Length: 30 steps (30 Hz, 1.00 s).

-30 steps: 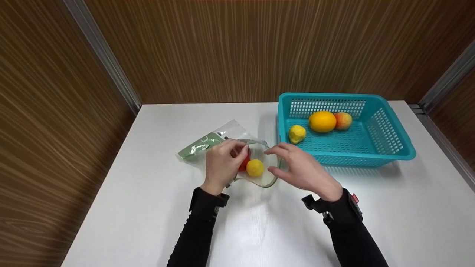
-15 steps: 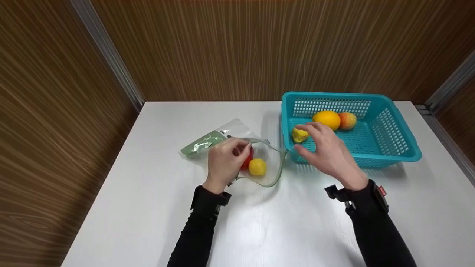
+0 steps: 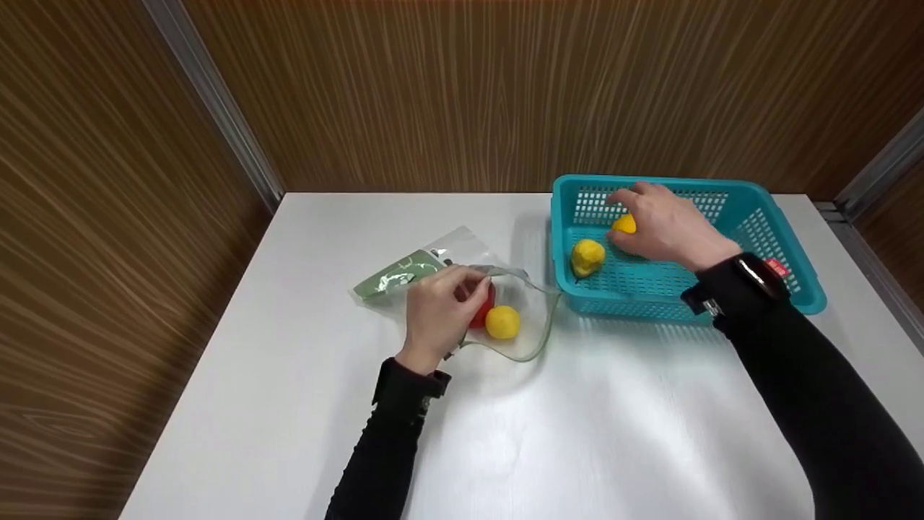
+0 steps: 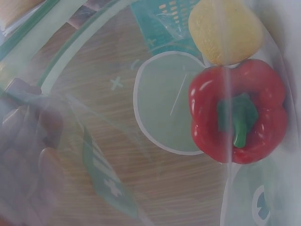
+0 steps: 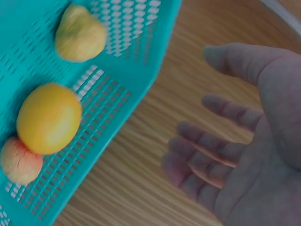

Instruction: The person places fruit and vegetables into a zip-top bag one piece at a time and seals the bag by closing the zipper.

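My left hand (image 3: 438,312) pinches the rim of a clear plastic bag (image 3: 395,277) with green print, its mouth facing right. A red bell pepper (image 4: 237,113) with a green stem and a round yellow fruit (image 3: 502,322) lie in the bag. The left wrist view looks through the plastic. Over the teal basket (image 3: 628,298), my right hand (image 3: 671,225) has its fingers spread, holding nothing, right by an orange-yellow oval fruit (image 5: 49,118). A lumpy yellow pear-shaped fruit (image 3: 588,258) sits at the basket's left; a peach (image 5: 21,161) is hidden behind the hand in the head view.
The basket stands at the back right of the white table (image 3: 548,448), its left wall close to the bag's mouth. A wood-grain panel (image 3: 419,94) rises behind the table, and another panel (image 3: 108,253) runs along the left.
My right hand has left the bag's mouth, moving right and away over the basket, past the yellow pear-shaped fruit to the orange-yellow one. The left hand keeps its pinch on the rim.
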Each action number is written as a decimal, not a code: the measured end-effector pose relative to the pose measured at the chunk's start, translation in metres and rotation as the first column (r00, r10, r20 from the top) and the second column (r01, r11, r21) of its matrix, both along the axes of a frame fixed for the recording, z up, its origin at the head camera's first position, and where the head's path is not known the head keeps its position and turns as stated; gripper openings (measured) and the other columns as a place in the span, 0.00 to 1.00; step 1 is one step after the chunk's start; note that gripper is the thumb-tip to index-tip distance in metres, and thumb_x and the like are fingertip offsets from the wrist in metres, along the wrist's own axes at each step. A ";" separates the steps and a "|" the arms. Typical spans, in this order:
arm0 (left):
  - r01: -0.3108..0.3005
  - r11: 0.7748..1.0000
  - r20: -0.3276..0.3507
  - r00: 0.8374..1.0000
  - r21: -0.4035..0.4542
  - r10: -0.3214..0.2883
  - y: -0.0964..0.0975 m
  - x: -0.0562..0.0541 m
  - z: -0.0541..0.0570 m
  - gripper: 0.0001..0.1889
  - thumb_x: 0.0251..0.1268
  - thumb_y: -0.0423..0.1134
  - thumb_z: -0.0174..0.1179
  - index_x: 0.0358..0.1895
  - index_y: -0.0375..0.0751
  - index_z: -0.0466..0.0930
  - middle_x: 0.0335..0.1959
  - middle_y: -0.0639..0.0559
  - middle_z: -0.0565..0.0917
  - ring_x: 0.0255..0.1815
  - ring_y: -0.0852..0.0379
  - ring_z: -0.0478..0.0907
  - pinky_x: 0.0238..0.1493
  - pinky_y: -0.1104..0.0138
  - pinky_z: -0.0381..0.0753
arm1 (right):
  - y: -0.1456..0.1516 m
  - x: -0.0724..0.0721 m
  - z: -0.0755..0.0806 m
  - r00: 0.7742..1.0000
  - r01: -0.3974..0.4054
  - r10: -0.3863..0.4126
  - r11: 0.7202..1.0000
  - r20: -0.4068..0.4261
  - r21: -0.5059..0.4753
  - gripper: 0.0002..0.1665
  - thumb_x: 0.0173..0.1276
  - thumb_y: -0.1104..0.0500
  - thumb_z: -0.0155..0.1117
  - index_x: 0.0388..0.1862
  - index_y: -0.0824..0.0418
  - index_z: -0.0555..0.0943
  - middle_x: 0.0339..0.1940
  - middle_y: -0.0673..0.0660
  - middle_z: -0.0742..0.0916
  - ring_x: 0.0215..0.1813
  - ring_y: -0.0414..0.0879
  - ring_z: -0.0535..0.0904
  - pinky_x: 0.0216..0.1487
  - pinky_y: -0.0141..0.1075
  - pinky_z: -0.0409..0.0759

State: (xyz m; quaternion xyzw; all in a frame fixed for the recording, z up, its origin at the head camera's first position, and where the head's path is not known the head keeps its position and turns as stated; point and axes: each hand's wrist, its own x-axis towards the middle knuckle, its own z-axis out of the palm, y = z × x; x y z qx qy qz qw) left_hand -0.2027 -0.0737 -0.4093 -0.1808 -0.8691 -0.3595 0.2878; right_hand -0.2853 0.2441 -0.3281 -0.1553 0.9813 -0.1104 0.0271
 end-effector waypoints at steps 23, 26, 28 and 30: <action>-0.010 1.000 0.011 1.000 0.015 0.009 -0.003 0.004 -0.004 0.04 0.67 0.36 0.70 0.37 0.41 0.91 0.28 0.50 0.90 0.26 0.56 0.85 0.30 0.72 0.81 | -0.020 -0.073 -0.058 0.962 -0.170 0.110 0.958 0.249 0.231 0.38 0.70 0.52 0.73 0.76 0.59 0.73 0.71 0.70 0.80 0.65 0.64 0.78 0.68 0.64 0.79; -0.007 1.000 0.026 1.000 0.022 0.006 -0.002 0.006 -0.005 0.04 0.67 0.36 0.69 0.37 0.41 0.91 0.28 0.50 0.90 0.27 0.55 0.85 0.30 0.73 0.81 | -0.023 -0.074 -0.066 0.952 -0.154 0.086 0.965 0.293 0.214 0.40 0.68 0.52 0.75 0.76 0.58 0.73 0.72 0.69 0.80 0.64 0.62 0.78 0.68 0.63 0.80; -0.006 1.000 0.027 1.000 0.022 0.005 -0.002 0.007 -0.004 0.04 0.67 0.36 0.69 0.37 0.40 0.91 0.29 0.50 0.91 0.27 0.54 0.86 0.30 0.73 0.81 | -0.026 -0.074 -0.070 0.947 -0.153 0.081 0.965 0.312 0.212 0.41 0.67 0.51 0.76 0.76 0.58 0.73 0.72 0.68 0.80 0.62 0.61 0.78 0.67 0.62 0.81; -0.005 1.000 0.023 1.000 0.016 0.004 -0.001 0.006 -0.004 0.04 0.68 0.36 0.69 0.37 0.40 0.91 0.30 0.50 0.91 0.28 0.54 0.86 0.31 0.73 0.82 | -0.028 -0.075 -0.074 0.944 -0.158 0.079 0.961 0.321 0.226 0.42 0.67 0.50 0.76 0.76 0.58 0.73 0.70 0.68 0.81 0.59 0.60 0.78 0.66 0.60 0.82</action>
